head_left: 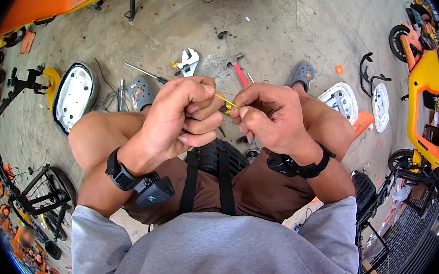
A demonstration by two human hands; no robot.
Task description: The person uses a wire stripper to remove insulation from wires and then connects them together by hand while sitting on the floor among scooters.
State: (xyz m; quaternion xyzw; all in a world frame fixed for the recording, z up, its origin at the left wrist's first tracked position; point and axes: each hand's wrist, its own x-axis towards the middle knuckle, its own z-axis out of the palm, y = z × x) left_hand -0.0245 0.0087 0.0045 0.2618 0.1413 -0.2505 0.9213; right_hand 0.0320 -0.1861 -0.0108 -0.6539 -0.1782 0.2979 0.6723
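My left hand (178, 117) is closed, its thumb pinched on one end of a thin yellow wire (224, 100) and the other fingers curled toward the palm. My right hand (272, 114) grips the other part of the wire between thumb and fingertips, a short gap from the left. Behind the wire and partly hidden by my fingers is another small yellow object, too covered to make out. Beyond my hands on the concrete floor lie an adjustable wrench (188, 61), a long screwdriver (141, 70) and a red-handled hammer (239, 73).
Between my bare knees is a black strapped object (213, 159). White-and-black seat pans (72, 97) lie at both sides. A black bike frame (39, 199) stands at left, yellow scooter parts (417, 125) at right, an orange-and-yellow body (46, 8) at the top. Black tubes (368, 74) lie nearby.
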